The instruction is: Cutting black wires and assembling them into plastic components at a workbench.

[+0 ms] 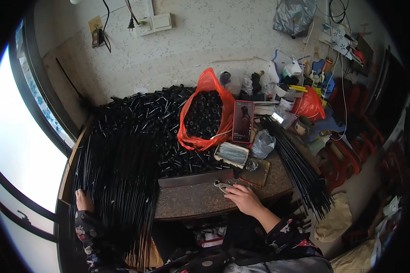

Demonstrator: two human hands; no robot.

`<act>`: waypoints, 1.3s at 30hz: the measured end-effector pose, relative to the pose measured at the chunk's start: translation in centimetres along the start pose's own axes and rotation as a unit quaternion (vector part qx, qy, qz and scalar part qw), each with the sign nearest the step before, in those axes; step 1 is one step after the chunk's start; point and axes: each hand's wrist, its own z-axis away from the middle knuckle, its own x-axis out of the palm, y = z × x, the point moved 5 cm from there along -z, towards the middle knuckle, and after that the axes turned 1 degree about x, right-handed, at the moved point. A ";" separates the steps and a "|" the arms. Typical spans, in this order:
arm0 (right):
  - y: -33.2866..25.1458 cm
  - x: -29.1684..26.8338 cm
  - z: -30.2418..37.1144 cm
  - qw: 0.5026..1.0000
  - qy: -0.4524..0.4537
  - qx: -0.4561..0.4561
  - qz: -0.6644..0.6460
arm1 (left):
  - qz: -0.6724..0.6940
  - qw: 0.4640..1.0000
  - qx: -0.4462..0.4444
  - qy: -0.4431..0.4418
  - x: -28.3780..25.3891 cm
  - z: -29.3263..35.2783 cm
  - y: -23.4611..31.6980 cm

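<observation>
Risk: the bundle of thin black rods (118, 182) overhangs the table edge (191, 211); if my left hand (83, 200) shifts, I judge the rods may slide off. That hand rests flat on them, grasping nothing. My right hand (244, 199) closes loosely on small metal pliers (221, 185), apart from the rods, just before the black tube pieces (155, 118).
</observation>
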 end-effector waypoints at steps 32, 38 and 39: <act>0.1 -0.5 -0.1 0.999 -0.012 0.026 -0.034 | 0.024 0.993 -0.073 -0.092 -6.6 -0.8 2.3; 0.1 -0.6 -0.1 0.999 -0.019 0.025 -0.039 | 0.184 0.973 -0.077 -0.113 -7.9 -3.9 2.6; 0.1 -0.5 -0.2 0.998 -0.025 0.030 -0.043 | 0.273 0.954 -0.054 -0.113 -8.8 -4.6 4.0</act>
